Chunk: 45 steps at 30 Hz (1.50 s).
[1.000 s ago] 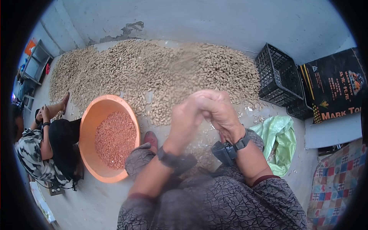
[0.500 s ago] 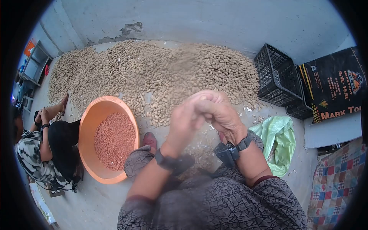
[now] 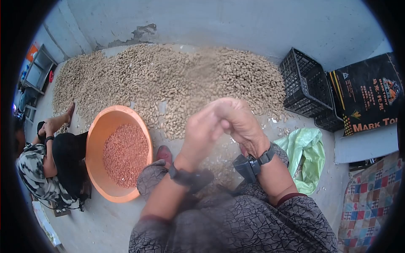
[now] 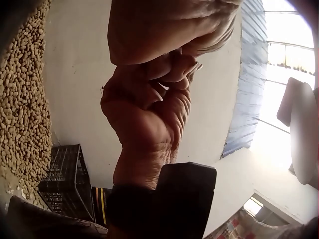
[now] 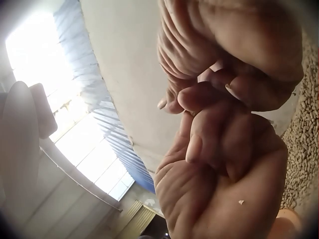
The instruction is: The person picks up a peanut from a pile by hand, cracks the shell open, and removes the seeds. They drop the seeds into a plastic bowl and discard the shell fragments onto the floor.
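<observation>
In the head view, my left hand (image 3: 204, 126) and right hand (image 3: 242, 122) meet at the fingertips above my lap, the left one slightly blurred. The left wrist view has my left hand (image 4: 167, 32) on top and my right hand (image 4: 144, 122) below, fingers of both bent inward against each other. From the right wrist, the right hand (image 5: 244, 40) is uppermost, and a tiny pale flake (image 5: 241, 202) lies on the left palm. The fingers hide whatever is between them; I cannot tell what they hold. Beyond spreads a heap of unshelled peanuts (image 3: 164, 71).
An orange basin (image 3: 95, 156) of reddish peanut kernels (image 3: 126, 156) stands left of my knee. On the right are a green sack (image 3: 306, 147), black crates (image 3: 301, 88) and a black printed carton (image 3: 367, 92). Another person (image 3: 42, 164) sits at the left.
My left hand and wrist have shifted slightly left and down, while the fingertips stay together with the right hand's. The right hand has barely moved.
</observation>
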{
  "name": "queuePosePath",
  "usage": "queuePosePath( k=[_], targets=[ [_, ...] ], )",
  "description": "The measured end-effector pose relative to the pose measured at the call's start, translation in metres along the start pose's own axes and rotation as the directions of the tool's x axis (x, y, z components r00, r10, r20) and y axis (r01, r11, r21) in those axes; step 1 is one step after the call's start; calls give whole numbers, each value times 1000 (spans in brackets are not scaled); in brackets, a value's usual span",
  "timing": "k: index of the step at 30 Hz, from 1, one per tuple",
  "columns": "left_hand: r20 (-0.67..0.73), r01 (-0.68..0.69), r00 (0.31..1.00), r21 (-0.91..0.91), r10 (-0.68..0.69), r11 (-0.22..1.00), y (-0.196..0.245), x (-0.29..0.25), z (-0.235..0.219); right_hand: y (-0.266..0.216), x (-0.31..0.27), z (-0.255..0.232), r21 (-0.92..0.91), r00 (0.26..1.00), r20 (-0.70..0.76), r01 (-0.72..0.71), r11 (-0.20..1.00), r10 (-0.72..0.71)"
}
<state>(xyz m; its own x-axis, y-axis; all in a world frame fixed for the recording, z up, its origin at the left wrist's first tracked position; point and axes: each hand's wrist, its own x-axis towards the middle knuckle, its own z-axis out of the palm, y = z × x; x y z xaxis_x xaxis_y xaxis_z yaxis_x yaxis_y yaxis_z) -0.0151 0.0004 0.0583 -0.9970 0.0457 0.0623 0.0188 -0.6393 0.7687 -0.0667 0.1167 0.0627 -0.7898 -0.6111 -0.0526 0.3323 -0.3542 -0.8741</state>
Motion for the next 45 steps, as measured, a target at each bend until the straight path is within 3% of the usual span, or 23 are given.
queuePosePath(
  k=[3,8,10,11,13,17,19,20,22,24,26,28,32,34,36,38,41,45],
  targets=[
    [-26,10,1000,59,-9,998,0,-1,2,1,-3,9,-130,998,-40,48,990,-53],
    [-57,16,998,148,-8,989,1,-7,2,3,-6,6,-94,999,-28,36,995,-39],
    [22,-199,978,419,209,886,-6,-6,-2,1,-6,6,-119,999,-18,34,992,-36],
    [19,-198,978,418,209,887,-8,-6,-3,1,-7,7,-110,998,-53,24,994,-31],
    [84,-253,964,593,253,764,-9,-6,-5,6,-6,6,-101,996,-87,8,995,-17],
    [61,-240,965,595,254,767,-13,0,-14,6,0,4,-122,991,-133,-37,992,20],
    [6,-104,994,226,105,969,-12,2,-14,6,-1,6,-124,992,-121,-45,991,30],
    [5,-105,994,226,106,968,-10,1,-14,7,-1,7,-179,992,-123,-41,983,19],
    [-47,65,996,-148,-72,987,-3,-1,-10,3,-3,16,-236,992,-124,-36,971,6],
    [-111,1,994,-90,-11,996,-4,2,-8,-5,-5,29,-343,965,-198,97,934,-173],
    [-172,-61,984,-26,55,998,-7,4,-11,-4,-4,24,-382,966,-177,107,918,-187],
    [-178,-129,969,220,170,967,-11,5,-14,-7,-6,22,-418,967,-164,113,901,-197],
    [-142,-116,977,262,157,958,-12,1,-14,-4,-5,14,-317,977,-172,62,946,-122],
    [-143,-197,953,377,267,905,-16,1,-14,7,-2,7,-309,977,-171,67,949,-124],
    [-163,-236,936,362,311,902,-26,8,-16,18,2,9,-393,925,-190,235,889,-328],
    [-185,-275,917,345,352,897,-32,11,-20,19,1,11,-405,923,-208,221,887,-324],
    [-220,-232,921,357,322,905,-30,9,-21,26,3,11,-443,911,-202,244,863,-361],
    [-292,-156,929,244,225,957,-26,9,-20,27,2,18,-432,898,-198,281,857,-394]
  ],
)
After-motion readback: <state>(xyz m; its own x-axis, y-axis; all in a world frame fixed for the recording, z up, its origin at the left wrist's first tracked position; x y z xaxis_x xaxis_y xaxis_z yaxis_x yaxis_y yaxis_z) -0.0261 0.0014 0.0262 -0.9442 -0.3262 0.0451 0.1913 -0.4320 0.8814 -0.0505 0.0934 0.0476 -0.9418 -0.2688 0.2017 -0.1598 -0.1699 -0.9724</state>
